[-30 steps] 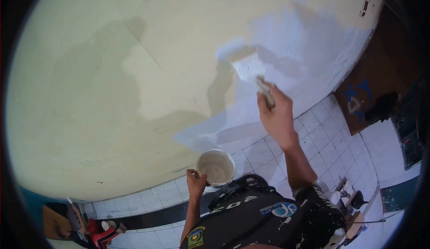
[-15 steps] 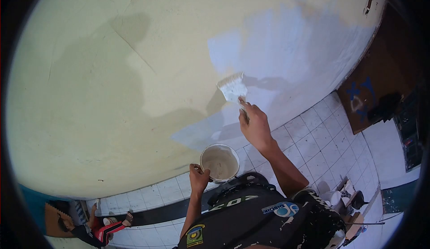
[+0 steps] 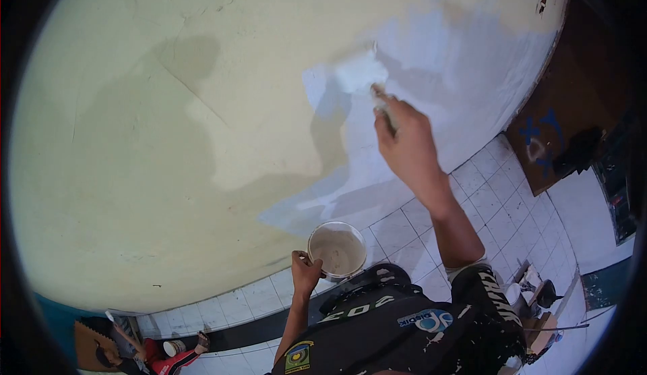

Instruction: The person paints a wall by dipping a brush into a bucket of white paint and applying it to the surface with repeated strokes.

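My right hand [image 3: 409, 135] is closed round the handle of a wide paint brush [image 3: 360, 71], whose pale bristles are blurred against the wall. Light bluish-white paint [image 3: 438, 51] covers the wall around and to the right of the brush, over a cream-yellow surface [image 3: 256, 105]. Below, my left hand [image 3: 307, 272] pinches the left rim of a round white bucket [image 3: 337, 249]. The inside of the bucket shows a greyish-white coating.
Another person [image 3: 151, 355] sits on the floor at the lower left, beside a small white bucket [image 3: 174, 348]. Tiled floor [image 3: 397, 230] runs along the wall's foot. A brown board [image 3: 536, 152] stands right; containers and tools [image 3: 532, 301] lie lower right.
My right hand and the brush have moved up the wall. A bluish-white area now shows where the brush was lower down. The other person's arm is raised more.
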`<action>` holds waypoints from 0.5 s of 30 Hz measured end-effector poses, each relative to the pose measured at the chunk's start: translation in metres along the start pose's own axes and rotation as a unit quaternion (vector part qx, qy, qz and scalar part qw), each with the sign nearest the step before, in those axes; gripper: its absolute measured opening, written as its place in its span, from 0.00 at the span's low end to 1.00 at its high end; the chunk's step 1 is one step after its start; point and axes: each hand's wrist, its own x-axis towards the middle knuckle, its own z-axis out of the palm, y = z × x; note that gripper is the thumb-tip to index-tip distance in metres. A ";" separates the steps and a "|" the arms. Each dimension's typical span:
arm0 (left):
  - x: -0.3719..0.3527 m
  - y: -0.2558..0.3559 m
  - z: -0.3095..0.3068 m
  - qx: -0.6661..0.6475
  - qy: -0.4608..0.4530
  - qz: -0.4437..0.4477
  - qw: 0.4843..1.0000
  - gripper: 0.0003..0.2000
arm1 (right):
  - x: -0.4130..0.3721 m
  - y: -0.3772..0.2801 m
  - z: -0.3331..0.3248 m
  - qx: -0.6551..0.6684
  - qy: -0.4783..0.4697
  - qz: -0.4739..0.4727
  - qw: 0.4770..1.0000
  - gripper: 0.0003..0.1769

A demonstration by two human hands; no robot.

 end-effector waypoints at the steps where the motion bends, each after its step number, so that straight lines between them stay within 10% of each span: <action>1: 0.001 -0.001 0.000 -0.006 0.003 0.002 1.000 0.20 | -0.009 0.009 0.014 -0.001 0.011 -0.008 1.000 0.22; 15: 0.002 0.004 -0.007 0.003 0.015 -0.003 1.000 0.19 | -0.051 0.002 -0.014 0.061 -0.004 0.097 0.993 0.21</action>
